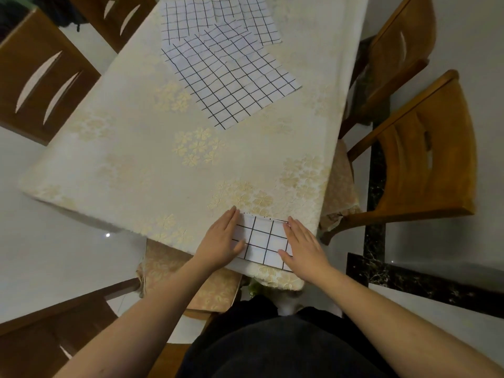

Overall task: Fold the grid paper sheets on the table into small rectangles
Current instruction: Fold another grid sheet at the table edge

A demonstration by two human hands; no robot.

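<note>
Cream cloth: a floral-patterned tablecloth (152,148) is draped over the table, its near corner hanging just in front of the person.
Folded sheet: a small rectangle of grid paper (260,240) is seen lying flat at the near corner of the table, close to the edge — white with black lines, its far edge showing a crease.
Left hand: the left hand (222,241) is laid flat on the left end of the folded sheet, palm down; fingers are held straight and together, thumb angled out across the paper.
Right hand: the right hand (304,248) is laid flat on the right end of the same sheet; fingers are straight and close together, thumb spread toward the middle.
Between the hands: a strip of grid squares is left uncovered.
Unfolded sheets: a loose pile of grid paper sheets (226,69) is spread at the far end of the table, overlapping at different angles — well apart from the hands.
Surroundings: wooden chairs (417,156) are placed on both sides of the table, on a pale floor.
</note>
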